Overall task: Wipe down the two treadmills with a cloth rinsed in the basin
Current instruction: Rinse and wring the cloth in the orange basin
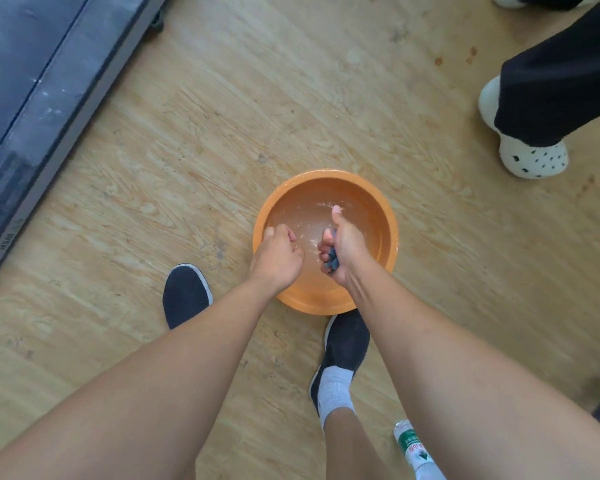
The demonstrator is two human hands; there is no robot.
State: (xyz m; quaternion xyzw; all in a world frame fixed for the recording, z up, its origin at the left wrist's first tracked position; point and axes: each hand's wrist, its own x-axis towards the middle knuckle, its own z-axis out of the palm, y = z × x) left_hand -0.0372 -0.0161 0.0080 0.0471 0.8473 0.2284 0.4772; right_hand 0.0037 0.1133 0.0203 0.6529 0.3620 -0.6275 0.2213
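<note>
An orange basin (378,206) with water in it stands on the wood floor in front of my feet. My right hand (345,247) is over the basin and grips a balled-up dark blue cloth (332,258), thumb pointing away from me. My left hand (278,254) hovers over the basin's left rim with its fingers curled and nothing in it. The dark deck of a treadmill (32,81) runs along the upper left.
Another person's legs in black trousers and white perforated clogs (530,157) stand at the upper right. A plastic bottle with a green label (413,448) lies by my right foot. My dark shoes (186,294) flank the basin's near side.
</note>
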